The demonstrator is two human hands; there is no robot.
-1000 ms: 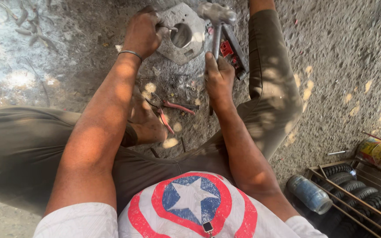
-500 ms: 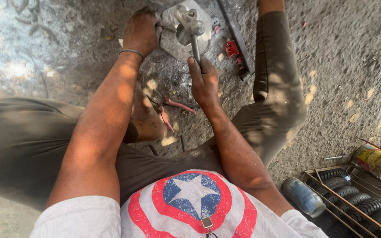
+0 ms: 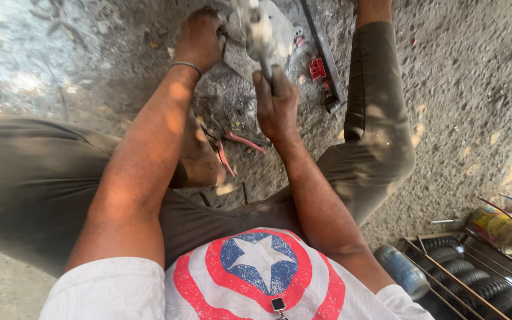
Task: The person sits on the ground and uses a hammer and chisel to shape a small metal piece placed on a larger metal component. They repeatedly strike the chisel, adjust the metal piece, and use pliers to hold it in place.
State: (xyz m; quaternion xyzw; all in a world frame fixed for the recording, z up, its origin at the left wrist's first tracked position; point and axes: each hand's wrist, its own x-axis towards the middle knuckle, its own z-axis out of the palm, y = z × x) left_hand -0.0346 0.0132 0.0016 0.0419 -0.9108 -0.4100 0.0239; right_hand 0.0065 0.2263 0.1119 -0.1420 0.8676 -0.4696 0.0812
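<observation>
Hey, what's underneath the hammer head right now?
Under the blurred hammer, gripped by the right hand, lies a grey metal plate on the ground, steadied by the left hand. The hammer head hides the spot being struck.

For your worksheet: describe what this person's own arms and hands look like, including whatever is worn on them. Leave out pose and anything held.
Both arms are bare from short white sleeves down to the hands. The left hand has a thin metal bangle around its wrist. The right hand shows no ring, watch or glove. Both hands look dusty and grimy. No gloves on either one.
</observation>
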